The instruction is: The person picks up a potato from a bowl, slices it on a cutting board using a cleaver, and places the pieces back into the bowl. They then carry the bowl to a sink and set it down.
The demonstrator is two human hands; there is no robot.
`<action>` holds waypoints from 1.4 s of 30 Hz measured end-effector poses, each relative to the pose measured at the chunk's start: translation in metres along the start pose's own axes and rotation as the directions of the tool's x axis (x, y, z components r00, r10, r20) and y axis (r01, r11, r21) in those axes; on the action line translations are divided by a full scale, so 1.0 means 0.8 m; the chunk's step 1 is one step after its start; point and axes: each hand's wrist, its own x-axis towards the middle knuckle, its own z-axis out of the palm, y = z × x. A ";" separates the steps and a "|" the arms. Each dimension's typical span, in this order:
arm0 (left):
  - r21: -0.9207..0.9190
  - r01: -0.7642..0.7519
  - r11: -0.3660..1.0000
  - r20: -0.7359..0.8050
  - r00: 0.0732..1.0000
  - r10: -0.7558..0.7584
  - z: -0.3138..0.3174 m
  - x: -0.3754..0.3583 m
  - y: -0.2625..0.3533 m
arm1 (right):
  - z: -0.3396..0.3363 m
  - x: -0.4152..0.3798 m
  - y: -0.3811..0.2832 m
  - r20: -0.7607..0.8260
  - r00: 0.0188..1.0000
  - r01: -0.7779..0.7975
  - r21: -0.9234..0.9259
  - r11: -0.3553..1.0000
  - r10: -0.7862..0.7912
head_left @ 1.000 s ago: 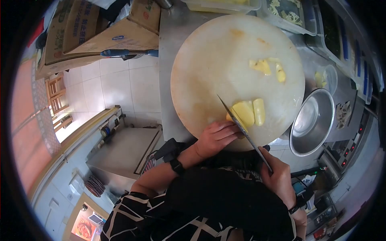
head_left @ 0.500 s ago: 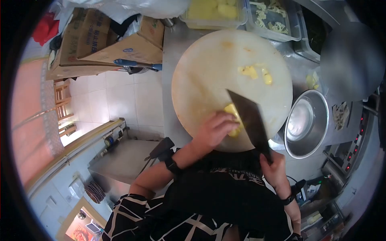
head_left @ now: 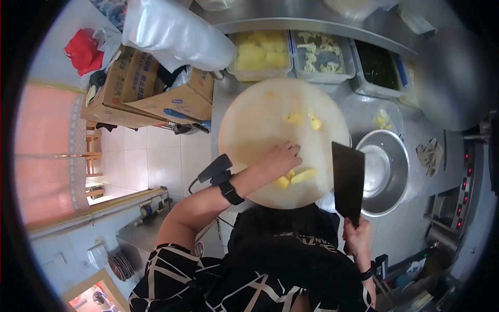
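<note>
The right hand was closed around the handle of a broad cleaver, its dark blade raised off the board and pointing away from the body, over the gap between the round cutting board and a steel bowl. The left hand lay flat on the board, fingers spread and gripping nothing, its fingertips beside a small cluster of cut yellow pieces near the board's near edge. A black watch sat on the left wrist. A second, smaller scatter of yellow bits lay further out, toward the middle of the board and well apart from the hand.

The board rested on a steel surface, with the bowl just beside its right edge. Beyond the board stood three clear tubs in a row: one of yellow chunks, one of pale florets (cauliflower, by the look) and one of dark greens. To the left of the surface, cardboard boxes were stacked above the tiled floor, with a large clear plastic bag lying across them and a red bag further left.
</note>
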 end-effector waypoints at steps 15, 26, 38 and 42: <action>-0.312 0.351 0.883 -0.525 0.710 -0.469 -0.134 0.066 -0.115 | -0.030 0.012 0.002 0.031 0.998 0.047 0.079 0.996 -0.049; 0.068 0.295 0.953 -0.003 0.955 -0.296 0.033 0.013 0.074 | -0.020 0.020 0.012 0.046 0.997 -0.066 0.037 0.997 0.064; -0.176 0.475 0.862 -0.609 0.636 -0.475 -0.136 0.047 -0.056 | -0.020 0.016 -0.001 0.018 1.000 0.007 0.057 0.998 -0.008; -0.257 0.048 0.965 0.019 0.999 -0.045 -0.078 -0.032 -0.021 | -0.018 0.016 0.006 0.063 0.998 -0.025 0.085 0.996 0.019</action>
